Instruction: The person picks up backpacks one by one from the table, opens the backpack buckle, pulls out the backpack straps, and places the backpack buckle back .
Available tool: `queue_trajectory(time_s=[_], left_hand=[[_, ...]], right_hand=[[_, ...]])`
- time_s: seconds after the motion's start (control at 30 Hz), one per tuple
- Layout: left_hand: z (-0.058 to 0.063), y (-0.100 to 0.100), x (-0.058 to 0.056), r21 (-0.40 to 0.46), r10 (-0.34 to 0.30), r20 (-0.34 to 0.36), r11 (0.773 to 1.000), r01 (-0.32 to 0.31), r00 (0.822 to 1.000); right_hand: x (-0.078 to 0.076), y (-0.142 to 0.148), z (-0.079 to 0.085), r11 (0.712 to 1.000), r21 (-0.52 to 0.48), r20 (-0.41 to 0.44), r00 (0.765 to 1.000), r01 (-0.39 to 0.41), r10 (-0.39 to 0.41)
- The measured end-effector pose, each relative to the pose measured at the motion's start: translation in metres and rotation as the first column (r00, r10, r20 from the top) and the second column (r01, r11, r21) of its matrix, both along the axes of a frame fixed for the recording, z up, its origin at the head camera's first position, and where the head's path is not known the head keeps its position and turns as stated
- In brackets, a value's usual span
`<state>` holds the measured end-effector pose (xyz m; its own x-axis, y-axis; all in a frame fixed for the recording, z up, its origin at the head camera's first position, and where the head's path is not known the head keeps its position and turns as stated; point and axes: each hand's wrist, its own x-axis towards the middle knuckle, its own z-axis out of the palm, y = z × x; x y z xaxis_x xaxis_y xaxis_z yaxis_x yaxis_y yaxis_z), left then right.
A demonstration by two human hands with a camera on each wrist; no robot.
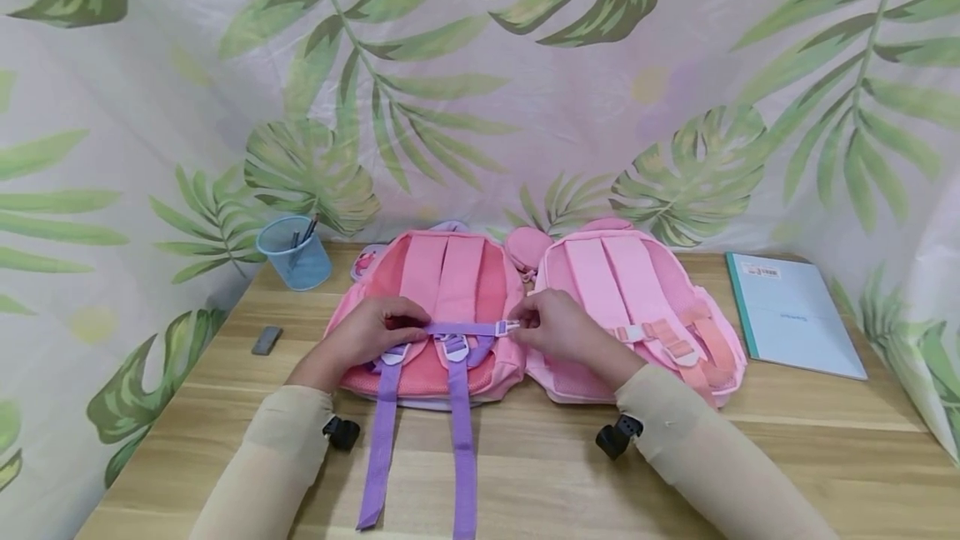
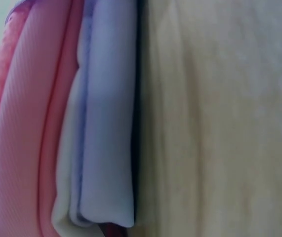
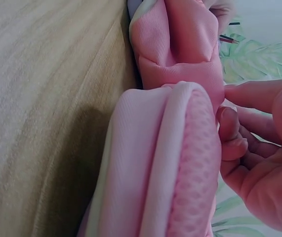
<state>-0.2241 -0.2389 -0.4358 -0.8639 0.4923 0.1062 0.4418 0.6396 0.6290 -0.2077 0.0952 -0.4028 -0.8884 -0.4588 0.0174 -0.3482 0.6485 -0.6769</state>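
The coral-pink backpack (image 1: 498, 290) lies with its shoulder straps up. Across it stretches a purple chest strap (image 1: 465, 328) with a white buckle (image 1: 504, 328) at its right end. My left hand (image 1: 375, 325) pinches the strap's left part between thumb and fingers. At the other end, my right hand (image 1: 558, 325) holds the buckle end with its fingertips. In the right wrist view the right hand (image 3: 266, 153) shows curled fingers, their tips partly hidden by the bags. Two purple webbing tails (image 1: 462, 448) hang toward the table's front.
Close on the right lies a light pink backpack (image 1: 555, 373) with peach straps. A light blue notebook (image 1: 802, 315) is at the far right of the wooden table (image 1: 555, 473). At left stand a blue mesh pen cup (image 1: 307, 269) and a small grey block (image 1: 266, 340).
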Motion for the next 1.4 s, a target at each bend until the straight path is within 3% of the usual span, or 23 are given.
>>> queue_trajectory(time_s=[0.33, 0.87, 1.4], left_hand=[[-0.0009, 0.0070, -0.0029, -0.011, -0.018, 0.008, 1.000, 0.018, 1.000], [-0.0045, 0.0041, 0.0031, -0.017, -0.035, -0.011, 0.999, 0.035, 0.999], [-0.0036, 0.0033, 0.0019, 0.036, -0.022, 0.021, 0.999, 0.021, 1.000]], right_hand=[[0.0029, 0.0045, 0.0016, 0.999, 0.045, 0.011, 1.000, -0.002, 0.002], [0.0049, -0.0044, 0.0036, 0.996, 0.086, 0.035, 0.999, -0.020, 0.017], [0.0077, 0.0037, 0.0050, 1.000, 0.013, 0.053, 0.999, 0.006, -0.007]])
